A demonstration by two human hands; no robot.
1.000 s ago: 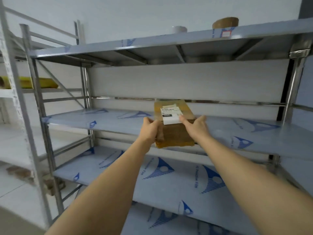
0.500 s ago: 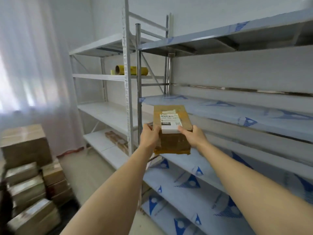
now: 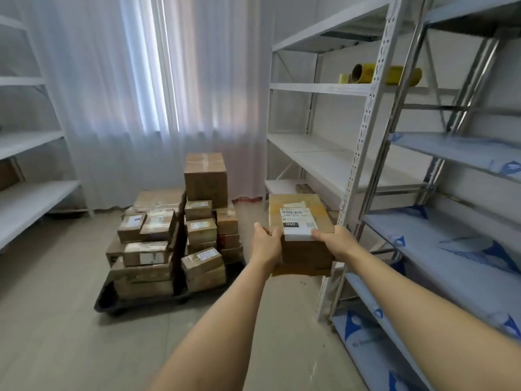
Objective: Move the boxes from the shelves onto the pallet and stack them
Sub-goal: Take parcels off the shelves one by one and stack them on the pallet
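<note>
Carried box: a brown rectangular cardboard box (image 3: 301, 235) with a white printed label on top was held in the air at arm's length, above the floor, off every shelf and to the right of the stack.
Left grip: the left hand (image 3: 266, 242) grasped the box's near left corner, thumb on top.
Right grip: the right hand (image 3: 335, 242) grasped the near right corner, thumb lying on the edge of the label.
Stack: brown cardboard boxes of mixed sizes (image 3: 169, 238) stood piled several layers deep, one large box (image 3: 205, 176) topmost.
Pallet: a low black platform (image 3: 105, 301) on the floor carried the stack; its wheels or feet could not be made out clearly.
Shelving: a white metal shelf rack (image 3: 352, 165) stood just beside the carried box; a steel rack with blue-printed film (image 3: 465, 249) stood to its right.
Shelf contents: a yellow roll (image 3: 389, 74) lay on an upper white shelf.
Background: white curtains (image 3: 158, 94) covered the window.
</note>
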